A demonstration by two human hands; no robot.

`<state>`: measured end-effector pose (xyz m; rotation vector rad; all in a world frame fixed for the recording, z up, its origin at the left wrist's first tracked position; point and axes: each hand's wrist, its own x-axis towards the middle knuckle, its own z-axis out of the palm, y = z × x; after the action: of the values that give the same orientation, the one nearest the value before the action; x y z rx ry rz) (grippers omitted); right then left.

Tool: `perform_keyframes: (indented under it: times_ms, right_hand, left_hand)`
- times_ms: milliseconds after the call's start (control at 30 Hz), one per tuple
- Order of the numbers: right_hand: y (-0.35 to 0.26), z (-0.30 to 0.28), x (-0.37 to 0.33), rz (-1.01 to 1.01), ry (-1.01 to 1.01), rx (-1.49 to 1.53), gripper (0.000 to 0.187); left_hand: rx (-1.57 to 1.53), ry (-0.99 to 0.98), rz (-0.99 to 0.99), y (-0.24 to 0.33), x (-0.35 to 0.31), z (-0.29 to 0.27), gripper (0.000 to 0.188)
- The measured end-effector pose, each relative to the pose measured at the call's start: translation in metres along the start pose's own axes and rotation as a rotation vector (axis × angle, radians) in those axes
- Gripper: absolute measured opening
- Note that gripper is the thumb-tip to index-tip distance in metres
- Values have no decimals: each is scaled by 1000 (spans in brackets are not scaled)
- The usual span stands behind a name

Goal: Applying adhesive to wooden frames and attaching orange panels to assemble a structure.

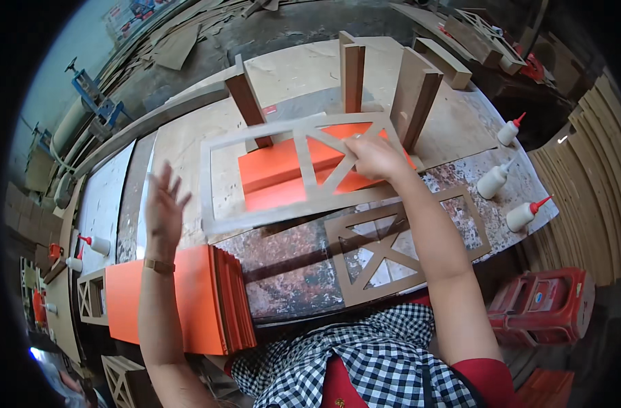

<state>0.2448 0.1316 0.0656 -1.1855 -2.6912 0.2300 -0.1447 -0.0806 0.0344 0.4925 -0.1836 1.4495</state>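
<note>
- The right hand [378,158] held the pale lattice frame [305,162] above the worktop [290,285], its fingers clamped on the diagonal bars around their crossing, probably because the meeting bars gave one hand a firm hold.
- That grip sat toward the frame's right end, so the long left end reached out unsupported toward the worktop's left edge.
- The left hand [164,207] was raised just beside that left end, its fingers spread apart and, it seemed, clear of the frame; nothing was held in them.
- Beneath the frame, orange boards [276,163] lay around the middle of the worktop; whether the frame touched them could not be told.
- Three brown uprights [352,78] stood toward the far edge, beyond the frame, perhaps on end to keep their faces reachable.
- A brown lattice frame [376,253] lay flat along the near edge, right of the middle, under the right forearm and apart from the fingers.
- A stack of orange panels [198,292] sat by the near left corner, and white bottles [492,182] stood along the right edge, likely for easy reach.
</note>
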Motion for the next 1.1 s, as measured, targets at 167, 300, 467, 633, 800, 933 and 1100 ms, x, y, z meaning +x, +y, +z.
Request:
perform_keyframes:
  times_ms: [167, 300, 467, 633, 800, 933, 1100]
  right_hand:
    - [24, 15, 33, -31, -210, -41, 16]
    - [39, 28, 52, -3, -323, -5, 16]
    - [57, 40, 63, 0, -353, -89, 28]
    - [69, 41, 57, 27, -312, -127, 28]
    - [86, 57, 42, 26, 50, 342, 31]
    - [100, 72, 30, 13, 215, -9, 39]
    - [100, 71, 31, -21, 118, -78, 43]
  left_hand:
    - [763, 488, -90, -28, 26, -26, 60]
    - [1366, 856, -138, -92, 54, -31, 57]
    - [1486, 865, -147, -115, 73, -36, 57]
    - [1597, 870, -158, -129, 95, -42, 57]
    - [1700, 865, -173, -129, 102, -47, 56]
    - [1781, 873, -168, -139, 107, -49, 56]
    - [1631, 930, -187, -145, 113, -38, 56]
